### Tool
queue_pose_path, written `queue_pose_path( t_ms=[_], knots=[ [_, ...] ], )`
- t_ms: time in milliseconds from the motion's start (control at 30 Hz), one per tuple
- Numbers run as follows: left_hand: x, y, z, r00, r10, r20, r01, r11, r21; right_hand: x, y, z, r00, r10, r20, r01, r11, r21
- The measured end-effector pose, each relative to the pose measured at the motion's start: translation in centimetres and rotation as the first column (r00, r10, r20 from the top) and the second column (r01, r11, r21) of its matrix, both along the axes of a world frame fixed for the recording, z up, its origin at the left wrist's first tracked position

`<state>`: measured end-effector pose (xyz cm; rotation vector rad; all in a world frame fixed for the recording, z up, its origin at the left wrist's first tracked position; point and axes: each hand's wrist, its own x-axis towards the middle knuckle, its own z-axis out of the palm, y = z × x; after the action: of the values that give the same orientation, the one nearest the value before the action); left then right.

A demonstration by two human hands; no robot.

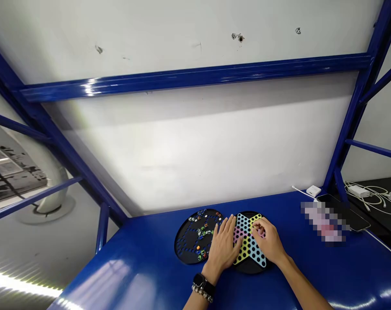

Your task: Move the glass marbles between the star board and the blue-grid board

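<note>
Two round black boards lie side by side on a blue table [143, 267]. The right board [248, 241] carries a star of pink, yellow and blue fields full of holes. The left board [195, 241] is a black tray with several small coloured marbles scattered in it. My left hand [223, 249], with a watch and bead bracelet on the wrist, lies flat with fingers stretched across the gap between the boards. My right hand [269, 243] rests on the star board's right side, fingers curled near the pink field; whether it holds a marble is hidden.
A white charger [313, 190] and a dark phone [350, 215] lie at the table's far right, with white cables [373, 196] on a black surface beyond. Blue steel frame posts [353, 125] rise on both sides against a white wall.
</note>
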<state>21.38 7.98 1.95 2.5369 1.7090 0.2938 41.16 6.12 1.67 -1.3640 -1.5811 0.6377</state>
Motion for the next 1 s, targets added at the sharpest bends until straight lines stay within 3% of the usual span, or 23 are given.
queue_pose_path(
  t_ms=[100,333,667,833,1000],
  knots=[
    [0.5,0.7,0.8,0.999,-0.043,-0.032,0.042,0.998,-0.038,0.0,0.0,-0.1,1.0,-0.004,-0.024,0.004,1.0,0.013],
    [-0.1,1.2,2.6,1.0,0.018,0.0,-0.018,1.0,0.021,0.1,0.1,-0.1,1.0,-0.02,-0.002,0.02,1.0,0.017],
    [0.4,5.7,3.9,1.0,0.009,0.013,-0.008,0.998,-0.061,0.1,-0.1,0.2,1.0,-0.019,-0.013,0.019,1.0,0.008],
    [-2.2,5.0,5.0,0.994,0.035,0.101,-0.029,0.998,-0.061,-0.1,-0.1,0.3,1.0,-0.023,-0.002,0.023,1.0,0.014],
    [-3.2,3.8,5.0,0.988,0.009,0.155,0.02,0.983,-0.182,0.0,-0.1,0.1,0.999,-0.016,0.048,0.015,0.999,0.032]
  ],
)
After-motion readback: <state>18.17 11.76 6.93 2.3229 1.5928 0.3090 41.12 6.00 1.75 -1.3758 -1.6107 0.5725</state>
